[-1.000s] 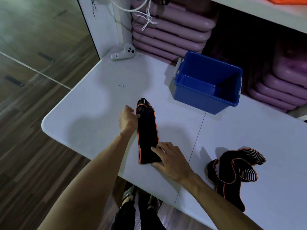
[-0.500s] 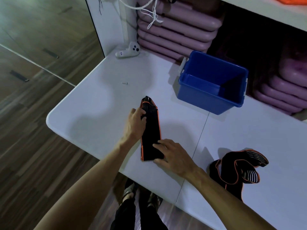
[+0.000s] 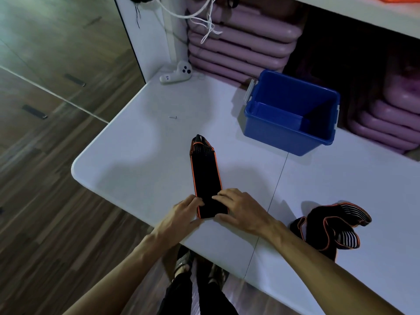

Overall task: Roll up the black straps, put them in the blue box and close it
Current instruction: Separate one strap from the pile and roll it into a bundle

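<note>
A black strap with orange edging (image 3: 205,171) lies flat and lengthwise on the white table (image 3: 127,160), its far end pointing away from me. My left hand (image 3: 184,215) and my right hand (image 3: 238,209) both rest on the strap's near end, fingertips touching it from either side. A second black strap (image 3: 331,228) lies crumpled at the right. The open blue box (image 3: 288,135) stands at the back, with nothing visible inside and no lid in view.
A white controller (image 3: 176,72) sits at the table's far left corner, and a small screw (image 3: 172,117) lies on the table. Stacked purple mats (image 3: 241,44) fill the shelf behind the box. White cords (image 3: 204,23) hang above. The table's near edge is just below my hands.
My left hand slid from the strap's far end down to its near end, beside my right hand. The strap still lies flat.
</note>
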A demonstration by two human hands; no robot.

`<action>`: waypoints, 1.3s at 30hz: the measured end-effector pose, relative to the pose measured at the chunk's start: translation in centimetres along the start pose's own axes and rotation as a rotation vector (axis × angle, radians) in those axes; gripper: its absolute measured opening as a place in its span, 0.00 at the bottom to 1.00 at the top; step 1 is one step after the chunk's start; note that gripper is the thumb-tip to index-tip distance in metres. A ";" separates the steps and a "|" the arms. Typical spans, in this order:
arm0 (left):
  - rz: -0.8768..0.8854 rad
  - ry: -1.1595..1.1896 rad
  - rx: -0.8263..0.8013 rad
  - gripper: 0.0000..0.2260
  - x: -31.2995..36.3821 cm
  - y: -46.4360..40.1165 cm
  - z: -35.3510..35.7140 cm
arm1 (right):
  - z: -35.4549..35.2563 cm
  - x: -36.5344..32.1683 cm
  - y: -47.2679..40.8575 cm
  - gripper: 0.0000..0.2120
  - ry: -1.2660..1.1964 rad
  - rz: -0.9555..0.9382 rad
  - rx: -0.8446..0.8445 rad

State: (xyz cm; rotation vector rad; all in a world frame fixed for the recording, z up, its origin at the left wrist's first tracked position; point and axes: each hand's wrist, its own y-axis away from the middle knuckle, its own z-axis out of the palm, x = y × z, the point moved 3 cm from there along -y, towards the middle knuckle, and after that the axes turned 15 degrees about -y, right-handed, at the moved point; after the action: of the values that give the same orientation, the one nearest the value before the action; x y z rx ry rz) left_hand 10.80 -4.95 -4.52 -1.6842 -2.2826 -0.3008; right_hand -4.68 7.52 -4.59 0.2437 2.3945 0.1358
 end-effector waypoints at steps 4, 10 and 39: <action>0.000 -0.013 0.071 0.13 0.6 0.1 -0.1 | 0.0 0.4 0.6 0.27 -0.034 -0.017 0.027; -0.116 0.069 0.091 0.12 0.0 -0.7 -0.7 | -0.9 0.7 -0.1 0.24 -0.299 0.158 0.104; 0.070 -0.085 -0.034 0.30 -2.6 -1.4 0.6 | 0.3 0.3 -1.5 0.15 -0.233 0.064 0.277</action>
State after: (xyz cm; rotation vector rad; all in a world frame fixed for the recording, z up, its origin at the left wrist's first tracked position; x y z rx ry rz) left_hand 10.09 -7.46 -6.02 -1.8229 -2.2835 -0.2595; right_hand -4.91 6.16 -5.24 0.4409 2.1692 -0.1873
